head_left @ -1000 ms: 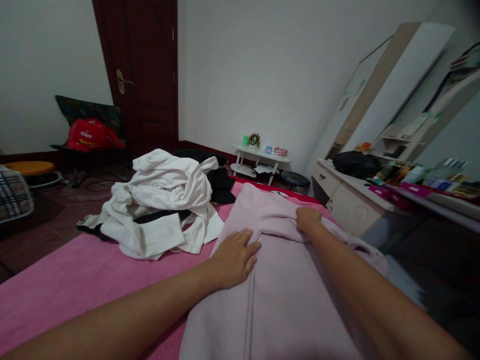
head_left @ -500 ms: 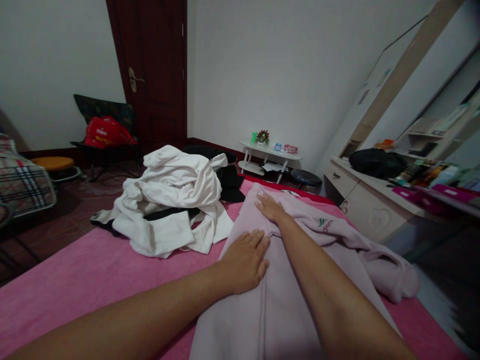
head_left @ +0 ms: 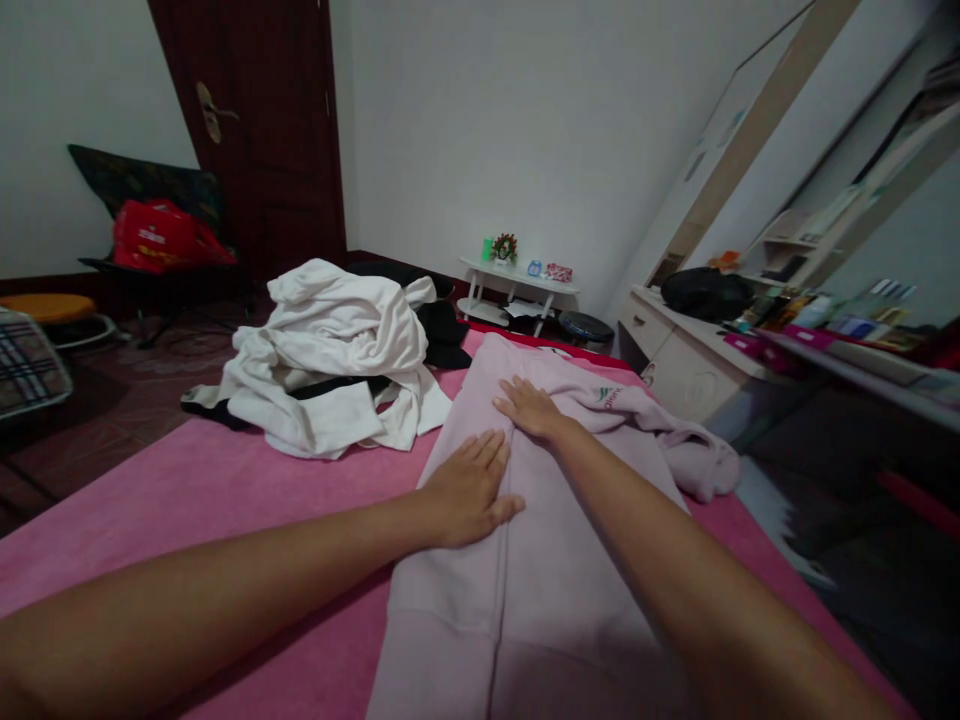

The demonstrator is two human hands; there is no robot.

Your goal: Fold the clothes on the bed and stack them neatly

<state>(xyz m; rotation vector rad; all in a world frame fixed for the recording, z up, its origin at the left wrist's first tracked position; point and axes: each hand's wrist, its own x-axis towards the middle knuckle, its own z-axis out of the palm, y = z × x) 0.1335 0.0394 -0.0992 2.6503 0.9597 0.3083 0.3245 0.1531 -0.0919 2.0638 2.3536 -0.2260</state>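
A pale pink garment (head_left: 540, 560) with a small green logo lies spread lengthwise on the pink bed cover (head_left: 187, 500). My left hand (head_left: 469, 485) rests flat on its left part, fingers stretched out. My right hand (head_left: 525, 408) lies flat a little farther up the garment, fingers extended and pointing left. One sleeve (head_left: 697, 460) of the garment trails off to the right near the bed's edge. Neither hand holds anything.
A heap of white and black clothes (head_left: 330, 360) sits on the bed's far left. Beyond stand a dark door (head_left: 255, 130), a chair with a red bag (head_left: 157, 235), a low white table (head_left: 521, 290), and a cluttered dresser (head_left: 720, 340) at right.
My right hand let go of a bunched fold, slid left across the garment and now lies flat, nearer my left hand. The folded-over part uncovered the logo. The view shifted.
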